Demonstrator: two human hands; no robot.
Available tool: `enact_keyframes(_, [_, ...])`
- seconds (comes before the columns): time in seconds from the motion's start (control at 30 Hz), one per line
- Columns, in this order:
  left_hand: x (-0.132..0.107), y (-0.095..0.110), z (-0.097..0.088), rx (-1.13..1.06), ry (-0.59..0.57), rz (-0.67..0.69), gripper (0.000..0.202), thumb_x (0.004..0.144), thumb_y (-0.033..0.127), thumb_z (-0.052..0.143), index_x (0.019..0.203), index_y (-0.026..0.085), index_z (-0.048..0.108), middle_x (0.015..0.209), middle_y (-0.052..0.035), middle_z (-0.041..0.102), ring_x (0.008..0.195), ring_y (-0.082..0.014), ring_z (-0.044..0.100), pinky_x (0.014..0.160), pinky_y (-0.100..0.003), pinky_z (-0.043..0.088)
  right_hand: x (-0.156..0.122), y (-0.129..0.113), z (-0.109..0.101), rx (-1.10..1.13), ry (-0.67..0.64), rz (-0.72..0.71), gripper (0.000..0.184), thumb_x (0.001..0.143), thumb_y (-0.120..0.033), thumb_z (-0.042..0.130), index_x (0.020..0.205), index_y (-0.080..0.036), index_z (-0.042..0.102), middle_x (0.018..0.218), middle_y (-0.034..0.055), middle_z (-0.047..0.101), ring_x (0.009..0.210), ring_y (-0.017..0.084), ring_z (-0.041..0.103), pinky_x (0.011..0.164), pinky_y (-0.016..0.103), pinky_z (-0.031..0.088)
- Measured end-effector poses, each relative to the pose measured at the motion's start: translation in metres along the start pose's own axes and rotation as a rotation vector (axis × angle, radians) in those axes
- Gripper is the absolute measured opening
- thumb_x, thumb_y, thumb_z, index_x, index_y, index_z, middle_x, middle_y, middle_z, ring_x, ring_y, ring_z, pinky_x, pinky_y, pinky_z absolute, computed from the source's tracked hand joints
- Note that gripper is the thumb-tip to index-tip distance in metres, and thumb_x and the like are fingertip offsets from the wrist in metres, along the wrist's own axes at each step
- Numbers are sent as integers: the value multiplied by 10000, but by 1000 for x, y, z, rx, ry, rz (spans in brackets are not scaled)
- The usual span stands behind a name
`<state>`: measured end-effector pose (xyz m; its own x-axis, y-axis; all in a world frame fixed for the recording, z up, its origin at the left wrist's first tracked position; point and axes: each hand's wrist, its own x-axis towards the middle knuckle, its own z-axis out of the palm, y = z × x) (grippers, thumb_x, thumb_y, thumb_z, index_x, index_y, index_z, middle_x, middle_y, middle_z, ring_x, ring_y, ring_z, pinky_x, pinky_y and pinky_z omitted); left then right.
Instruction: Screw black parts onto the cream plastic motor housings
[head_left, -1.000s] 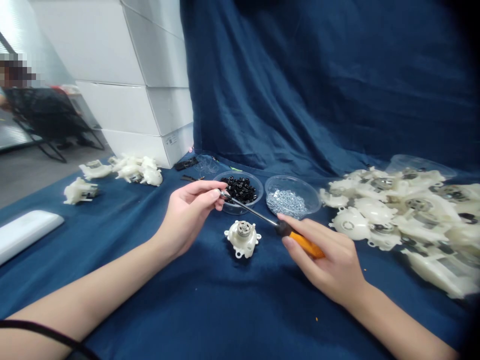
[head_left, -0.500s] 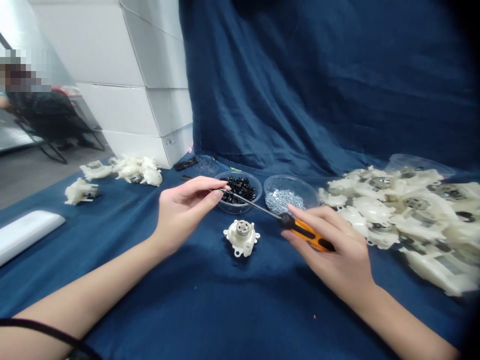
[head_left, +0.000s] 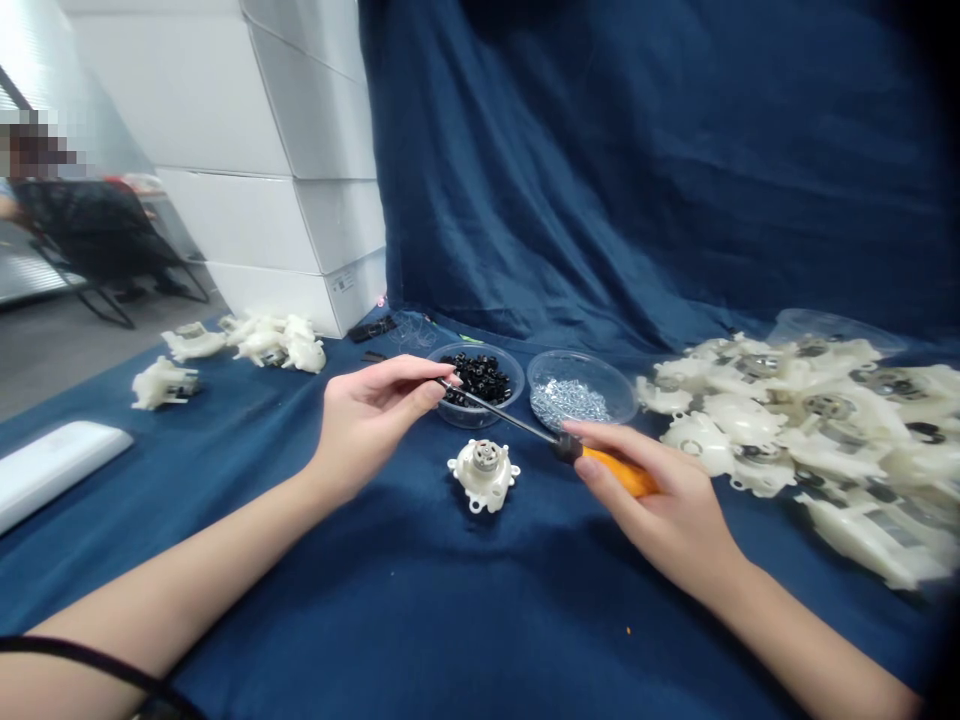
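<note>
L hand (head_left: pixel 360 425): thumb + fingertips pinched at tip end of screwdriver (head_left: pixel 566 447); any small pc. betw. fingertips too tiny to make out. R hand (head_left: pixel 667 500): fingers wrapped round the orange/blk handle, index fwd. along it. Shaft spans the gap betw. hands, sloping up toward L.

Motor housing (head_left: pixel 484 478), 1 pc., cream plastic w/ round metal top: on blue cloth (head_left: pixel 420 610) betw. the hands, nearer the wearer than the shaft, touching neither hand.

Clear bowl w/ blk parts (head_left: pixel 484 380): just beyond L fingertips. Clear bowl w/ silver screws (head_left: pixel 570 402): just beyond R fingers.

R of R hand: large pile of cream housings (head_left: pixel 817 405), several w/ metal motors showing.

L of L hand, well apart: smaller cream group (head_left: pixel 274 342), 1 single cream part (head_left: pixel 161 382), white case (head_left: pixel 64 465).

Beyond L hand: stacked white boxes (head_left: pixel 270 220). Beyond both hands: blue drape (head_left: pixel 637 150). Far L: person in blk chair (head_left: pixel 82 225), blurred.
</note>
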<state>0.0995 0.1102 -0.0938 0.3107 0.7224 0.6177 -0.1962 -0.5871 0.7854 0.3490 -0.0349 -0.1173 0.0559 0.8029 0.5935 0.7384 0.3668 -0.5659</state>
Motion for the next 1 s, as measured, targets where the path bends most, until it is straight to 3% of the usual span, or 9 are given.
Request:
enact_keyframes(0.07, [0, 0, 1, -21, 14, -16, 174, 830, 195, 789, 994, 250, 812, 965, -44, 781, 906, -189, 719, 874, -337, 601, 0, -2, 1, 17, 1, 55, 324, 857, -335, 772, 1145, -253, 648, 998, 30, 726, 850, 190, 711, 746, 300, 577])
enact_keyframes(0.17, [0, 2, 3, -27, 34, -33, 160, 830, 216, 790, 981, 263, 812, 941, -40, 779, 892, -192, 717, 874, -349, 602, 2, -3, 2, 37, 35, -6, 228, 856, -275, 764, 1043, -235, 640, 983, 42, 691, 854, 193, 686, 747, 313, 566])
enact_keyframes(0.4, [-1, 4, 4, 2, 53, -61, 152, 810, 254, 809, 960, 230, 809, 937, -50, 786, 898, -200, 730, 900, -364, 604, 2, 0, 1, 9, 15, -80, 199, 959, -230, 642, 1149, -236, 699, 1000, 55, 718, 861, 184, 678, 763, 320, 555])
enact_keyframes(0.5, [-1, 4, 4, 1, 33, -63, 148, 827, 242, 796, 973, 228, 807, 950, -50, 791, 888, -187, 734, 888, -340, 605, 2, 1, 1, 51, -78, 36, 221, 964, -285, 637, 1179, -256, 679, 1023, 45, 721, 886, 185, 696, 768, 306, 561])
enact_keyframes(0.6, [-1, 3, 5, -23, 28, -87, 152, 835, 241, 790, 985, 227, 804, 960, -53, 794, 879, -183, 739, 847, -316, 614, 3, 1, 1, 95, -56, 149, 307, 850, -349, 769, 1102, -241, 632, 1012, 38, 680, 819, 184, 687, 701, 296, 567])
enact_keyframes(0.7, [-1, 3, 5, -35, 27, -95, 147, 837, 230, 788, 983, 218, 802, 972, -60, 794, 884, -178, 740, 834, -296, 612, 5, 1, 0, 91, 31, 106, 237, 834, -324, 783, 976, -223, 622, 960, 35, 655, 788, 175, 658, 706, 303, 558])
enact_keyframes(0.83, [-2, 4, 5, -9, 3, -77, 140, 839, 246, 787, 976, 217, 801, 968, -63, 792, 884, -189, 740, 832, -309, 611, 6, 2, -4, 65, 26, 91, 146, 902, -342, 718, 985, -222, 721, 931, 52, 720, 805, 188, 676, 752, 314, 556])
enact_keyframes(0.93, [-2, 3, 5, 28, 0, -96, 155, 839, 269, 785, 982, 210, 799, 972, -71, 791, 894, -200, 737, 835, -315, 607, 7, 2, -4, 211, -63, 232, 234, 945, -403, 650, 1048, -212, 738, 862, 52, 735, 755, 185, 690, 709, 306, 569])
enact_keyframes(1.0, [-2, 2, 5, 32, 6, -105, 166, 845, 269, 781, 998, 206, 796, 972, -73, 789, 890, -193, 735, 819, -297, 603, 7, 1, -3, 317, -131, 337, 303, 893, -415, 711, 1122, -218, 691, 833, 29, 715, 686, 160, 669, 634, 273, 557])
